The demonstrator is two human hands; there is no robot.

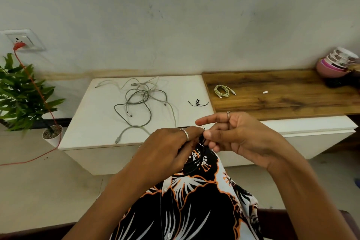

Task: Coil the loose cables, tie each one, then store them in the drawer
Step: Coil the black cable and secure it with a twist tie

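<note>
**Black cable held over the lap, grey tangle waiting on the white top**

I saw both hands working in the open space in front of the white cabinet top (81, 122), just off its near edge, with the floor free on either side. My left hand (171, 150) was curled round a coiled black cable (196, 163), which hung over the patterned shirt (194, 200). My right hand (233, 134) pinched a thin black tie (203, 128) at the top of that coil with thumb and a lower finger, the index finger pointing straight out to the left. The two hands met at the coil.

Beyond them, loose grey cables (140, 101) sprawled over the white top, with spare black ties (197, 102) nearby. A tied pale cable (222, 91) lay on the wooden counter (282, 101), well apart from my hands.
</note>
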